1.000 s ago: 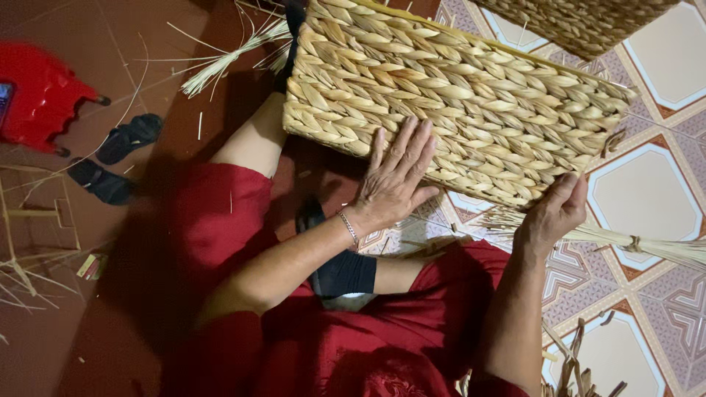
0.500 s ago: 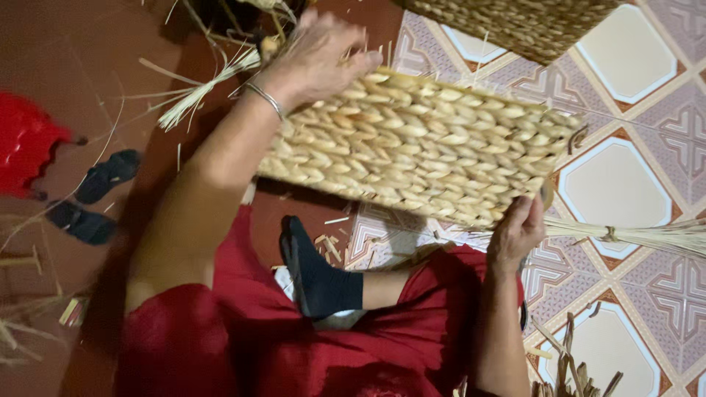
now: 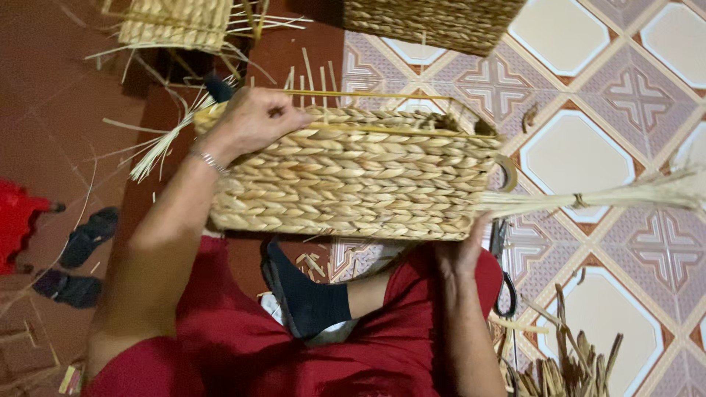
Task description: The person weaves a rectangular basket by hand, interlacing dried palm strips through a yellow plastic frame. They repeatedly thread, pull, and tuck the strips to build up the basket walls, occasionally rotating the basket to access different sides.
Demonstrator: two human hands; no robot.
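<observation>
Two hands hold one woven basket (image 3: 353, 173) in front of you, above your lap. Nearest to you are your red trousers (image 3: 243, 345) and your foot in a dark sock (image 3: 305, 301), tucked under the basket.

Your right hand (image 3: 460, 246) sits at the basket's lower right corner, pressed against the near bottom edge. Its fingers are hidden behind the weave, so you cannot tell how far they are curled. Just beside this hand, a bundle of pale straw fibres (image 3: 610, 195), tied with a band, runs out to the right from the basket's side. A black pair of scissors (image 3: 504, 283) lies on the floor just beside your right knee, and a heap of dry brown strips (image 3: 566, 364) lies farther right.

Your left hand (image 3: 254, 121) is clenched over the basket's far upper left rim, knuckles up, gripping the edge. A metal bracelet (image 3: 209, 160) circles that wrist. Thin upright stakes (image 3: 309, 77) rise from the rim past this hand.

The basket lies on its side, its braided wall facing you.

To the left, on the brown floor, lie two dark sandals (image 3: 81, 257) and a red plastic item (image 3: 18, 220). Beyond the basket, on the patterned tile floor (image 3: 588, 95), stand a second woven basket (image 3: 434, 22) and an unfinished one (image 3: 176, 22) with loose straw ends.
</observation>
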